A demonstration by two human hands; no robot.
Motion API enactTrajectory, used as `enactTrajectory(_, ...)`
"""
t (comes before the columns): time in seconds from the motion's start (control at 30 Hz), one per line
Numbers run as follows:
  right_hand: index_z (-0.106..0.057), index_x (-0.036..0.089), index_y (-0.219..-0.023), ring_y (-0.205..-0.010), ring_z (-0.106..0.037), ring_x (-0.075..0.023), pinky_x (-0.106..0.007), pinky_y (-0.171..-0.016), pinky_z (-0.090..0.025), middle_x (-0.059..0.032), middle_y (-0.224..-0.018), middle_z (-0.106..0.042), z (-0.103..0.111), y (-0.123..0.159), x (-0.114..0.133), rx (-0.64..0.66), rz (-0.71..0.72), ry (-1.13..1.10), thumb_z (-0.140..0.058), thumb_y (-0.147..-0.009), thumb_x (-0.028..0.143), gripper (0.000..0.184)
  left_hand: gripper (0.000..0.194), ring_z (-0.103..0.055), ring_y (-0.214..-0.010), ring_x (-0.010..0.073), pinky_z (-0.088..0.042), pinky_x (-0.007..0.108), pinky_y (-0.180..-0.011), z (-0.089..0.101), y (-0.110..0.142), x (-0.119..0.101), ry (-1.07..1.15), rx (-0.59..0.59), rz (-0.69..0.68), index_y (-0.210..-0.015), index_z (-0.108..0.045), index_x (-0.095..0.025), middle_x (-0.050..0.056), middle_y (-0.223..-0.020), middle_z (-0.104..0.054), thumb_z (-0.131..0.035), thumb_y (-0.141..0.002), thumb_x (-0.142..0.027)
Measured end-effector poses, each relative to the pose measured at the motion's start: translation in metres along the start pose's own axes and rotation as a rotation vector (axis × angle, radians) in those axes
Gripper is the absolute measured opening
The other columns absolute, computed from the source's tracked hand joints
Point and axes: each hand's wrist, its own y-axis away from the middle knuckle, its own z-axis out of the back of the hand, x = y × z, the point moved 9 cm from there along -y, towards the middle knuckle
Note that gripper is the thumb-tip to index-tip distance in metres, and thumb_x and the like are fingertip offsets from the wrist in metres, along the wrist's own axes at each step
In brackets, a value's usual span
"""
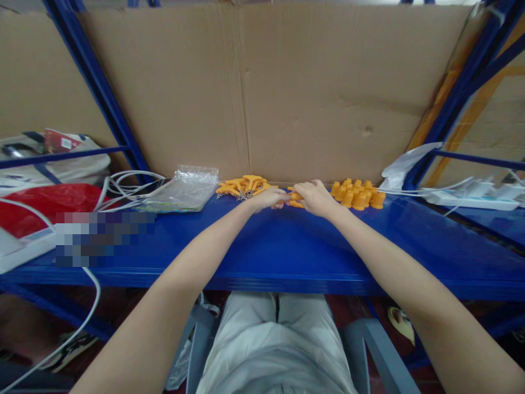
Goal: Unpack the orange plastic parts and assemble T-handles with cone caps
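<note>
Both arms reach across a blue shelf (287, 251) to its far edge. My left hand (268, 197) and my right hand (315, 197) meet there, fingers curled round a small orange plastic piece (293, 196) held between them. Just left of my left hand lies a pile of orange T-shaped pieces (241, 185) with small metal chains. Right of my right hand stands a cluster of several orange cone-shaped caps (357, 195).
A clear plastic bag (186, 189) and white cables (127, 186) lie to the left, beside a red bag (53, 200). A white power strip (471, 200) and white plastic (404, 167) sit at the right. Cardboard (311, 93) walls the back. Blue struts (96, 87) flank the shelf.
</note>
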Motion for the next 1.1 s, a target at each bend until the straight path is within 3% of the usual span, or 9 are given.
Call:
enactTrajectory(0.33,-0.057,0.017,-0.109,-0.104,-0.062,-0.0293,-0.038,-0.089,-0.032,-0.0159,-0.103,-0.072,0.002,-0.001,0.000,-0.002,-0.022,0.000,-0.046,-0.096,0.017,0.017,0.025,-0.038,-0.046,0.0077,-0.031,0.022,-0.049,-0.002,0.003,-0.001,0.065,0.010,0.045,-0.066,-0.061,-0.016,-0.004,-0.049,-0.046,-0.063,-0.083,-0.033)
enactTrajectory(0.53,-0.058,0.018,-0.120,-0.116,-0.063,-0.0281,-0.036,-0.092,-0.036,-0.0157,-0.120,-0.072,-0.008,0.002,-0.004,0.089,-0.017,-0.123,-0.056,-0.095,0.022,0.025,0.022,-0.043,-0.051,0.0101,-0.034,0.024,-0.053,0.004,0.000,0.008,-0.046,-0.029,0.044,-0.066,-0.065,-0.016,-0.002,-0.051,-0.050,-0.060,-0.080,-0.032)
enactTrajectory(0.67,-0.060,0.021,-0.126,-0.122,-0.061,-0.0282,-0.038,-0.093,-0.036,-0.0141,-0.134,-0.067,-0.014,0.004,0.000,0.129,0.026,-0.153,-0.052,-0.099,0.026,0.028,0.021,-0.050,-0.057,0.0115,-0.037,0.024,-0.057,0.005,-0.001,0.010,-0.100,-0.037,0.031,-0.066,-0.066,-0.017,-0.001,-0.059,-0.057,-0.061,-0.076,-0.034)
enactTrajectory(0.83,-0.064,0.020,-0.118,-0.119,-0.061,-0.0277,-0.038,-0.092,-0.035,-0.0138,-0.125,-0.071,-0.009,0.003,0.002,0.117,0.022,-0.114,-0.050,-0.097,0.019,0.025,0.023,-0.049,-0.056,0.0115,-0.035,0.024,-0.055,0.006,-0.001,0.010,-0.135,-0.042,0.021,-0.066,-0.065,-0.017,-0.002,-0.057,-0.056,-0.061,-0.077,-0.037)
enactTrajectory(0.97,-0.063,0.019,-0.116,-0.115,-0.061,-0.0286,-0.039,-0.091,-0.034,-0.0148,-0.118,-0.071,-0.005,0.004,-0.012,0.055,-0.043,-0.045,-0.049,-0.092,0.015,0.028,0.028,-0.044,-0.052,0.0114,-0.033,0.024,-0.054,0.010,0.001,0.009,-0.117,-0.052,0.015,-0.064,-0.063,-0.017,-0.003,-0.050,-0.048,-0.064,-0.079,-0.041)
enactTrajectory(1.1,-0.064,0.019,-0.111,-0.109,-0.061,-0.0305,-0.041,-0.091,-0.036,-0.0152,-0.113,-0.071,0.002,0.009,-0.042,-0.010,-0.156,0.002,-0.051,-0.089,0.020,0.025,0.030,-0.042,-0.050,0.0107,-0.034,0.025,-0.054,0.018,0.002,0.011,-0.125,-0.104,0.032,-0.061,-0.062,-0.017,-0.003,-0.048,-0.047,-0.062,-0.083,-0.037)
